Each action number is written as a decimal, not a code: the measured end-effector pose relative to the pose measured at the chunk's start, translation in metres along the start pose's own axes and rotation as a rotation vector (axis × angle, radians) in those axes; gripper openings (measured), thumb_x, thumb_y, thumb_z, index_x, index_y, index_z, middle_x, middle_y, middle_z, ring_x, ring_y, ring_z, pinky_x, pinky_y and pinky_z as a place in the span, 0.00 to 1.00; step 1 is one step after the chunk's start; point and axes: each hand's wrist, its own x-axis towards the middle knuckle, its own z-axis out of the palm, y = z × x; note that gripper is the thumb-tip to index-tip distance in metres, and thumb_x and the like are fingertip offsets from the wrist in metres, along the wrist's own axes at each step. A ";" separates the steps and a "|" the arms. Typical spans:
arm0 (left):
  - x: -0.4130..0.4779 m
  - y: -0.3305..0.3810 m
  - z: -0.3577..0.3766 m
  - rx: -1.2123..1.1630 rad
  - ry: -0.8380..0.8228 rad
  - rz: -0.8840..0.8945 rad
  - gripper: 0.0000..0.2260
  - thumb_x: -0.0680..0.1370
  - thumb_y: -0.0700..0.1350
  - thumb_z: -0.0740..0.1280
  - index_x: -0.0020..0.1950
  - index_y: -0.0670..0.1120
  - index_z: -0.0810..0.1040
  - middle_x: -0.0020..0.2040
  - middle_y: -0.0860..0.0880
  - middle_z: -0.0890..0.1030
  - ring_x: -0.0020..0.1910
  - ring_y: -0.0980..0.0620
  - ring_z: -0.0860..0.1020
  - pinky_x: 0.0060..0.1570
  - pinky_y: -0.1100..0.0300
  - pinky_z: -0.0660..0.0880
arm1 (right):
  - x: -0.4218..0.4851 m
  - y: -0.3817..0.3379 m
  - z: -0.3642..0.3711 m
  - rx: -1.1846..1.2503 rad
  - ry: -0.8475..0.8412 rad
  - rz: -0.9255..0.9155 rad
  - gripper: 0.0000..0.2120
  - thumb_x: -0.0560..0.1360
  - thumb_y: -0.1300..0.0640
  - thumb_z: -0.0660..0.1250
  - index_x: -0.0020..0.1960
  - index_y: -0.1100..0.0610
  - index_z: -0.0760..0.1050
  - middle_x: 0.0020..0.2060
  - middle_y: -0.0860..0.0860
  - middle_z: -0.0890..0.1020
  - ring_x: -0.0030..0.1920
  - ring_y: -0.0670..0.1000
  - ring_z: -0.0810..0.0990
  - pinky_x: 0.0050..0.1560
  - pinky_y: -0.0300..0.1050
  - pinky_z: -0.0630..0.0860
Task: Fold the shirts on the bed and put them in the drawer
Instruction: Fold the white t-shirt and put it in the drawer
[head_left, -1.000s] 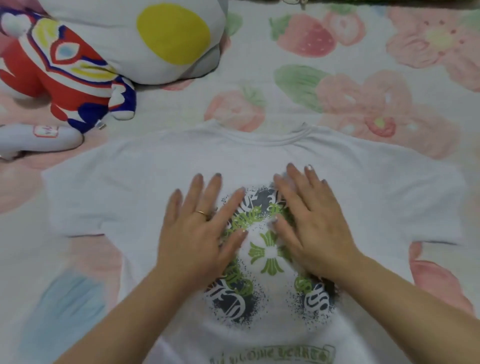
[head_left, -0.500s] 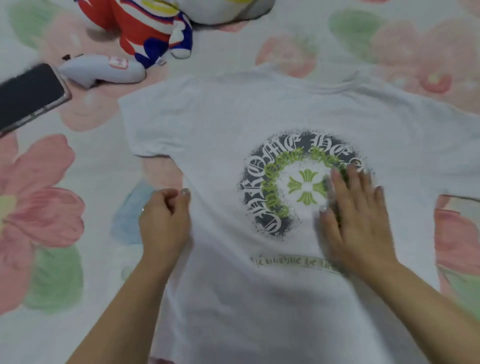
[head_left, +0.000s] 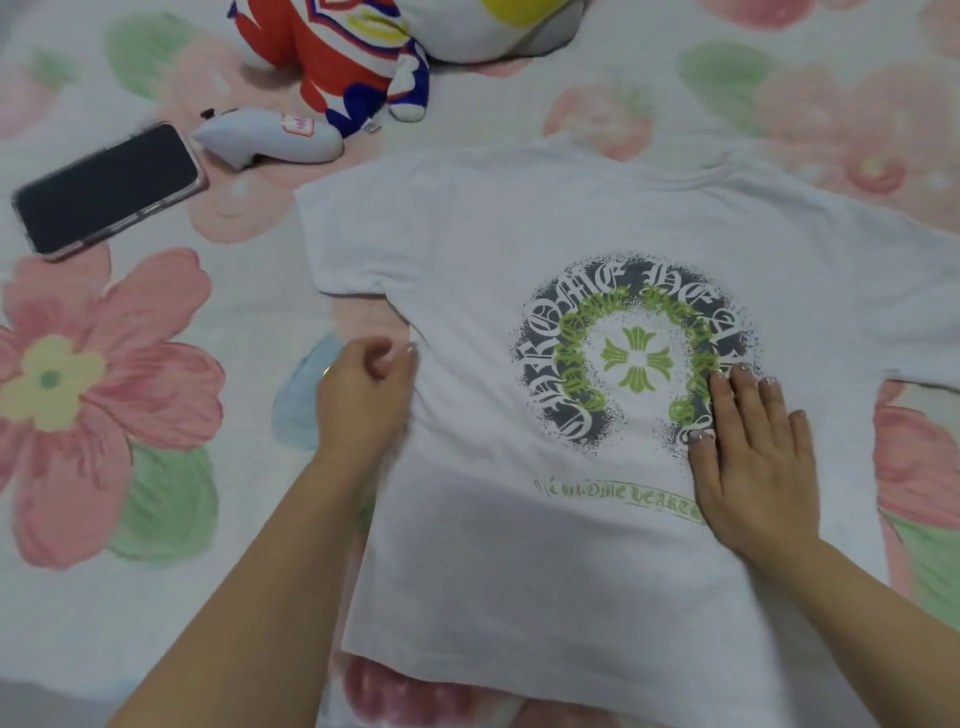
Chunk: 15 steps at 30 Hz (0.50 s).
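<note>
Far off on the left of the bed (head_left: 156, 597), whose sheet is printed with big pink flowers and green leaves, a dark phone (head_left: 109, 189) lies face up at a slant. Just right of it, and farther back, a red, white and blue plush toy (head_left: 337, 67) sits with one pale limb stretched toward the phone. A white cushion with a yellow spot (head_left: 498, 26) is behind the toy at the far edge. The left hand (head_left: 363, 400) comes in from the near side and sits at the left side edge of the white shirt (head_left: 519, 571), just under the sleeve. Its fingers (head_left: 384, 358) are curled in narrow with the thumb against the cloth, pinching the edge as far as the blur lets me see. The shirt itself lies spread flat across the middle and right of the bed, collar away from the person and hem toward them. A round grey and green print (head_left: 623, 358) faces up, with a line of green lettering nearer the hem. The right hand (head_left: 753, 467) lies palm down on the right part of that print. Its fingers (head_left: 748, 395) are straight and close together, pressing on the fabric and gripping nothing.
</note>
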 end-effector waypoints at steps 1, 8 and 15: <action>0.009 0.009 0.007 -0.003 -0.046 0.036 0.11 0.75 0.49 0.67 0.52 0.43 0.77 0.41 0.48 0.77 0.43 0.48 0.76 0.43 0.60 0.69 | -0.001 0.001 0.002 0.002 0.008 0.002 0.30 0.75 0.46 0.46 0.74 0.58 0.59 0.73 0.57 0.62 0.73 0.61 0.59 0.70 0.60 0.55; -0.008 -0.009 -0.014 0.343 -0.139 -0.005 0.21 0.77 0.59 0.60 0.32 0.44 0.69 0.30 0.48 0.73 0.38 0.43 0.73 0.37 0.55 0.63 | -0.011 0.015 -0.003 0.029 -0.002 -0.017 0.31 0.75 0.45 0.44 0.74 0.57 0.56 0.74 0.56 0.59 0.74 0.60 0.55 0.72 0.57 0.49; -0.127 -0.052 -0.024 0.261 -0.164 -0.077 0.13 0.76 0.55 0.62 0.41 0.45 0.73 0.38 0.46 0.79 0.44 0.41 0.76 0.42 0.55 0.65 | -0.090 -0.013 0.000 0.140 0.031 -0.054 0.30 0.76 0.46 0.49 0.75 0.59 0.52 0.74 0.57 0.57 0.74 0.58 0.54 0.72 0.54 0.49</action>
